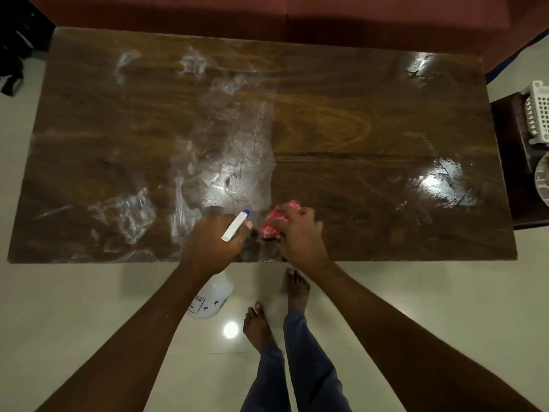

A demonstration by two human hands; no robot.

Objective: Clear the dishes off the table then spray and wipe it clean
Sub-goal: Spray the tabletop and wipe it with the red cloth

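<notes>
Two of the three jobs look about done to me: the wooden table (341, 129) holds no dishes, and spray film lies in streaks and patches over its left half, its middle and near both right corners, so most of the wiping is left. My right hand (297, 230) presses a bunched red cloth (274, 224) onto the top close to the near edge, about midway along it, fingers curled over it. Just beside it my left hand (214, 245) is wrapped round the neck of the spray bottle (212, 295), whose body hangs below the near edge. The trigger and my left fingertips are hidden. Off the right edge a dark side stand (511, 162) carries a white basket (537, 111) and a round white thing (542, 179), perhaps a plate, both cut by the frame.
</notes>
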